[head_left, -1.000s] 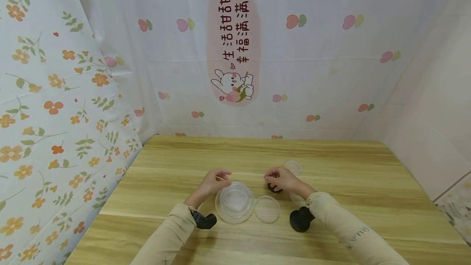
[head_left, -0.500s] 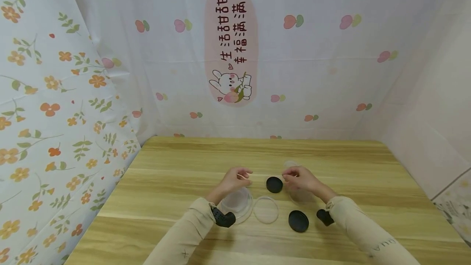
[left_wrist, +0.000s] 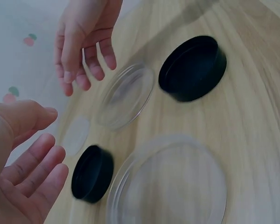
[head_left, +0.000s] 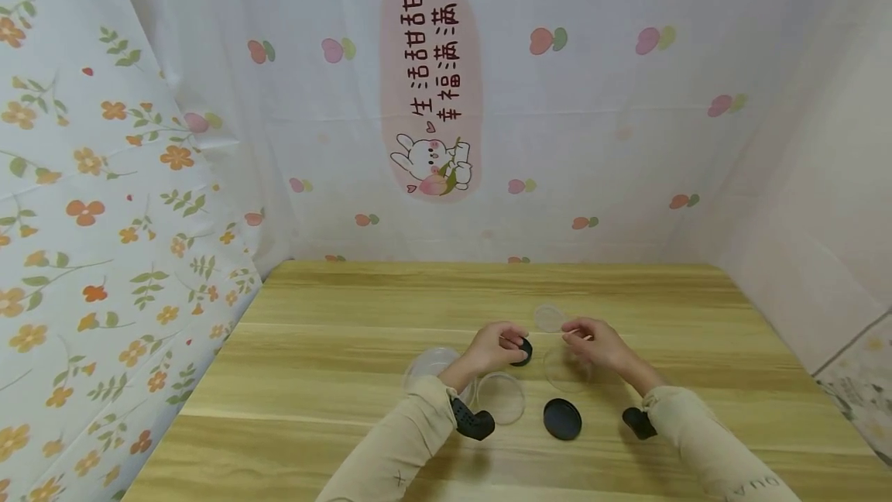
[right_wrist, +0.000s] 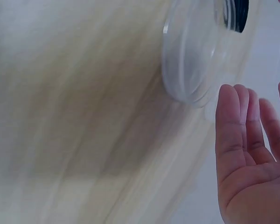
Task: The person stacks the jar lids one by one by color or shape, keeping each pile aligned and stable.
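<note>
My left hand (head_left: pixel 491 348) reaches over the small black lid (head_left: pixel 523 352) in the head view, covering part of it. In the left wrist view its thumb and fingers (left_wrist: pixel 39 161) are loosely bent with nothing between them, beside that lid. My right hand (head_left: pixel 598 343) hovers by a clear round piece (head_left: pixel 567 387), and its fingers (right_wrist: pixel 231 130) look relaxed and hold nothing. A larger black lid (head_left: pixel 562 419) lies with its hollow side up nearer the front. Between it and my left forearm rests a clear round piece (head_left: pixel 500 422).
A small clear disc (head_left: pixel 548 318) lies behind the hands. Clear round dishes (head_left: pixel 421 362) stand on the left, partly hidden by my left forearm. Everything sits on a wood-grain table (head_left: pixel 334 308) with printed cloth (head_left: pixel 599 138) hung behind it.
My left hand has moved right, from the clear dishes to the small black lid. My right hand has left that lid and moved right, uncovering the larger black lid too.
</note>
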`<move>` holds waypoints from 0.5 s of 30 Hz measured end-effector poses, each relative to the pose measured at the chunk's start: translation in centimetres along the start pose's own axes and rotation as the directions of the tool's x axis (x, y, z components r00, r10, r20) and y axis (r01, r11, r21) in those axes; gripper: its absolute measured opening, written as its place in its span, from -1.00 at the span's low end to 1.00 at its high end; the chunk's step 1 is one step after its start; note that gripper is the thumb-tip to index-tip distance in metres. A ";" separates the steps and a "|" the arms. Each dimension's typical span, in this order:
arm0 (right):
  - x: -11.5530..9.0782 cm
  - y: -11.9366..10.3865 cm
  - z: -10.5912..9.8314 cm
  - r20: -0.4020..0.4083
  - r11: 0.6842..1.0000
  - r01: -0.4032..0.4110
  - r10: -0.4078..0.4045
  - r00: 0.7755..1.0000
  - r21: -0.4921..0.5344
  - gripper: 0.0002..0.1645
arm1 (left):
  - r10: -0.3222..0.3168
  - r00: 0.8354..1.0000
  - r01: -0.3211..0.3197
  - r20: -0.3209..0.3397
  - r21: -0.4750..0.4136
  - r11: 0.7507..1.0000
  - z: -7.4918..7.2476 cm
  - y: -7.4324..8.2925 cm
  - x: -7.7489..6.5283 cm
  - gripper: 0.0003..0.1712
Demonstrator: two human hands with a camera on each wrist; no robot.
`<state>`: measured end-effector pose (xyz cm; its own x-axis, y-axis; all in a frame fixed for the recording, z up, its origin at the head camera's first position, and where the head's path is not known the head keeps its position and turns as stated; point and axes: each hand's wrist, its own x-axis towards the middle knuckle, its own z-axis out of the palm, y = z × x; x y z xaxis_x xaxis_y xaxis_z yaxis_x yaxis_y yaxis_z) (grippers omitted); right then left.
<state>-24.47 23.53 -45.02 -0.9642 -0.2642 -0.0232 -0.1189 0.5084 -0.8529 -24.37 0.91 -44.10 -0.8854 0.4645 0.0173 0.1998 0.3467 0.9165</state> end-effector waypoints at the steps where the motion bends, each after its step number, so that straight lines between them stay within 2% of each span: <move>1: -0.1 0.2 0.0 -0.012 1.000 -0.004 0.004 1.000 0.005 -0.60 | 0.005 1.000 -0.005 -0.001 0.000 1.000 0.3 0.1 0.1 -0.65; 7: -0.9 0.7 -0.4 -0.066 1.000 -0.007 0.007 0.998 0.005 -0.58 | 0.022 1.000 -0.022 -0.014 -0.006 1.000 2.1 0.0 0.6 -0.68; 15: -1.7 1.9 -0.5 -0.061 0.997 -0.073 0.071 0.996 -0.031 -0.62 | -0.011 1.000 0.011 -0.025 -0.014 1.000 3.5 -0.1 0.8 -0.66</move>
<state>-23.17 25.32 -46.32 -0.9828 -0.1769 -0.0522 -0.0551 0.5519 -0.8321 -23.62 4.09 -45.56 -0.8978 0.4402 0.0169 0.1842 0.3403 0.9221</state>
